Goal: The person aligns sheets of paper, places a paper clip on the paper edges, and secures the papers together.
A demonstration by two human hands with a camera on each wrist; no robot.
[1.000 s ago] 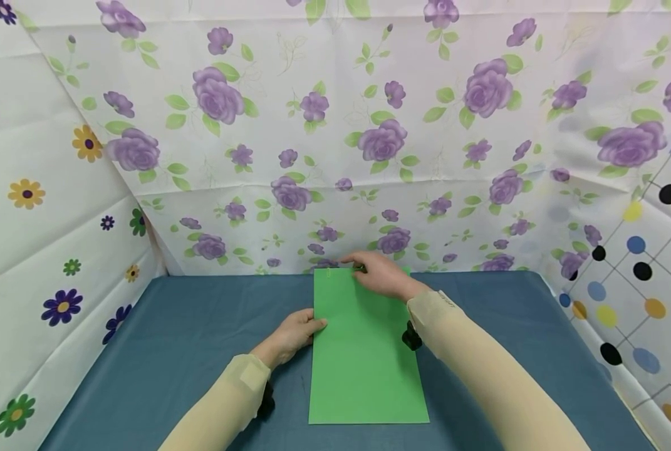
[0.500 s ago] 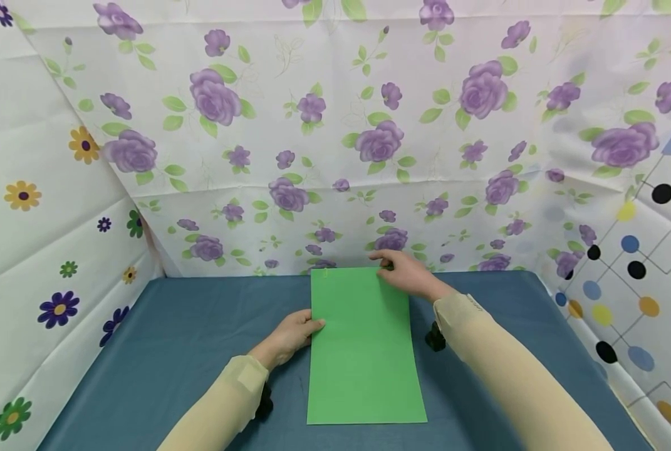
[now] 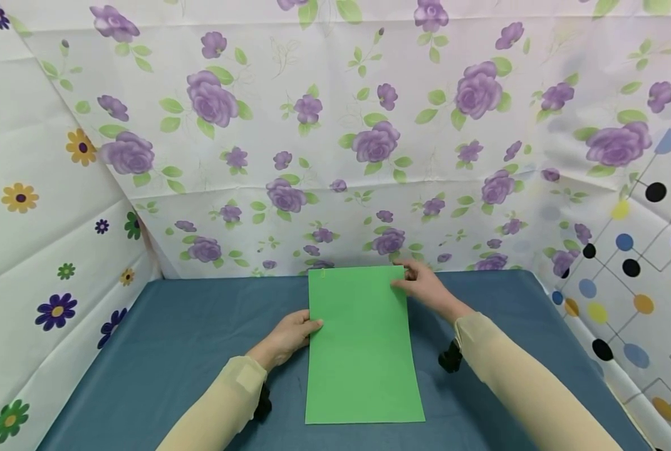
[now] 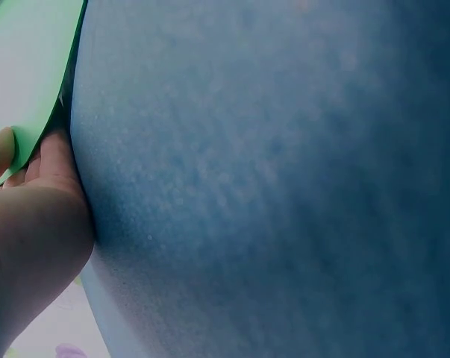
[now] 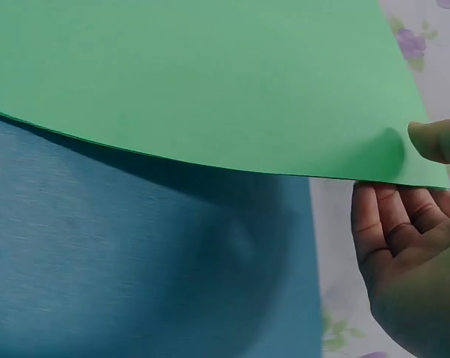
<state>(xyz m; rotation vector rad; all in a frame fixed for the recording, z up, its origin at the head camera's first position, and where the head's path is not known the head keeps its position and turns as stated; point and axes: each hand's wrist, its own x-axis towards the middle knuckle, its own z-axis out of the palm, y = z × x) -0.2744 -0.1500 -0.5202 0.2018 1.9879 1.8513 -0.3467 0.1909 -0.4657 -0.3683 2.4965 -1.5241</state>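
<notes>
A green sheet of paper (image 3: 363,351) lies lengthwise in the middle of the table, its right edge bowed up off the surface in the right wrist view. My left hand (image 3: 290,335) pinches its left edge, thumb on top and fingers tucked beneath. At the far right corner is my right hand (image 3: 425,288). Its thumb is over the sheet and casts a shadow on it, while the fingers (image 5: 381,216) curl under the edge. A small thin yellow loop (image 3: 322,273) shows at the sheet's far left corner.
A dark blue cloth (image 3: 228,313) covers the table. Behind its far edge rises a white sheet with purple flowers (image 3: 374,144). Patterned sheets flank both sides, flowered on the left (image 3: 59,219) and dotted on the right (image 3: 639,300). Black wrist cameras (image 3: 450,357) sit at both cuffs.
My right hand has slid rightward along the sheet's far edge to the far right corner, its thumb now over the paper. The left hand keeps its hold on the left edge.
</notes>
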